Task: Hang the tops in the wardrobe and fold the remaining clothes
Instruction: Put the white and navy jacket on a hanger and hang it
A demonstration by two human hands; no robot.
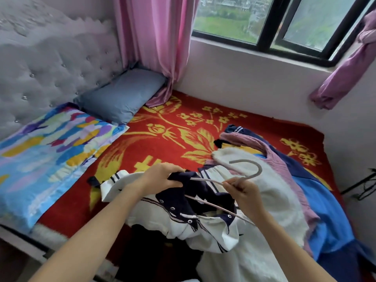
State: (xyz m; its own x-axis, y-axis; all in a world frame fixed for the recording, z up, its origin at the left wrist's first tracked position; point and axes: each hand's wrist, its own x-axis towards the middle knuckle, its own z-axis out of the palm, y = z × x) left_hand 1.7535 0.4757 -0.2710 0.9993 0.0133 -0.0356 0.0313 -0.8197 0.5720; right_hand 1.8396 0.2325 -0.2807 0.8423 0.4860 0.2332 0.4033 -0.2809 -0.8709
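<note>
**Threading thin grey wire hanger (260,169) into white-and-navy sailor top (148,214)**

Clamps left grip (162,177) on navy collar, holding neck open over near edge of red floral bed blanket (162,137). Pinches hanger just below hook with right grip (243,190), probably to steer one arm inside.

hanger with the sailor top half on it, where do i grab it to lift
Take the hanger by the neck just below its hook, from above on the right, where the right hand pinches it. That part lies clear of the sailor top; the arms run into its collar.
</note>
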